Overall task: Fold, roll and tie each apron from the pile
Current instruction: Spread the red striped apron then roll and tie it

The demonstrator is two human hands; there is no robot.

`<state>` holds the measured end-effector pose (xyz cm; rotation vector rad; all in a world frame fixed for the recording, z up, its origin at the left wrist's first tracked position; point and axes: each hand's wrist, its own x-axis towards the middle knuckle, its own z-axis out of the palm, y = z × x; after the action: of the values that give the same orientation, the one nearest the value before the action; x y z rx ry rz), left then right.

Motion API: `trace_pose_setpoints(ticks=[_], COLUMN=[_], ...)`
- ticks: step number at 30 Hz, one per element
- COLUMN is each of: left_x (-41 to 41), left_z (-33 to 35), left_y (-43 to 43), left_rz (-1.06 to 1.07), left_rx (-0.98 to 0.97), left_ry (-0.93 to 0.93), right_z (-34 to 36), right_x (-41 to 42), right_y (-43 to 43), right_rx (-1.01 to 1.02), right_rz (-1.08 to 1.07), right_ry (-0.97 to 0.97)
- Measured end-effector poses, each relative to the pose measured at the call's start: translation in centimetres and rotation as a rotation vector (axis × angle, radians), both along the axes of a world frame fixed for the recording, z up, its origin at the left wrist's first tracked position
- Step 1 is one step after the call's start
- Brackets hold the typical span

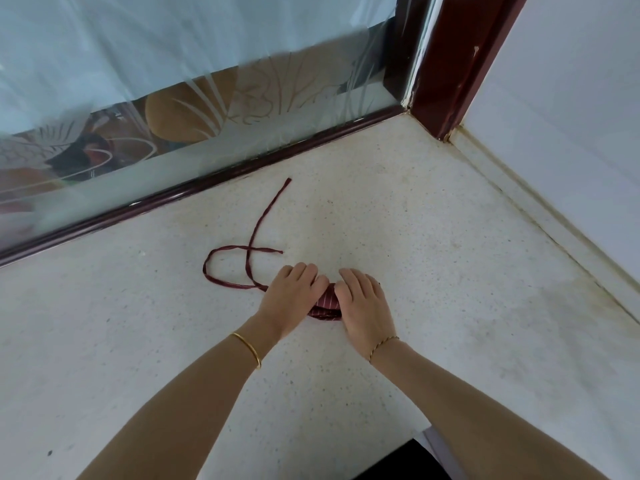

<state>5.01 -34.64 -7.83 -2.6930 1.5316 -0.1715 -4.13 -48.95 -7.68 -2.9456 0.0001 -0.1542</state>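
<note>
A dark red apron with thin white stripes (pixel 325 304) lies rolled into a small bundle on the speckled white counter (pixel 450 271). My left hand (pixel 292 299) covers its left end and my right hand (pixel 360 303) covers its right end, both with fingers curled over the roll. Only a strip of the fabric shows between my hands. The apron's dark red strings (pixel 249 265) trail out to the left of the roll, loop and cross, with one end reaching toward the window frame.
A dark red window frame (pixel 207 188) with patterned glass runs along the counter's far edge. A white wall (pixel 571 150) bounds the right side, meeting the frame at a corner post (pixel 450 64). The counter's near edge (pixel 426 431) lies bottom right.
</note>
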Motion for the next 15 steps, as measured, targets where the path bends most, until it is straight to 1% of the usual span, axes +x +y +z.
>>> trace_pose_setpoints(ticks=[2, 5, 8, 11, 13, 15], left_x=[-0.7, -1.8, -2.2, -1.6, -1.3, -1.4], left_z=[-0.2, -0.6, -0.5, -0.5, -0.4, 0.1], left_y=[0.6, 1.7, 2.0, 2.1, 2.3, 2.7], left_rz=[0.004, 0.03, 0.016, 0.021, 0.014, 0.054], left_rx=[-0.014, 0.02, 0.057, 0.053, 0.032, -0.018], left_ry=[-0.01, 0.098, 0.151, 0.213, 0.309, 0.443], right_z=[-0.3, -0.8, -0.8, 0.6, 2.1, 2.9], right_x=[-1.0, -2.1, -2.8, -2.1, -0.9, 0.6], right_y=[0.1, 0.4, 1.0, 1.5, 1.5, 1.1], right_rx=[-0.003, -0.025, -0.042, 0.041, 0.054, 0.06], right_rz=[0.026, 0.024, 0.027, -0.041, -0.082, -0.087], right_ry=[0.014, 0.076, 0.157, 0.142, 0.163, 0.282])
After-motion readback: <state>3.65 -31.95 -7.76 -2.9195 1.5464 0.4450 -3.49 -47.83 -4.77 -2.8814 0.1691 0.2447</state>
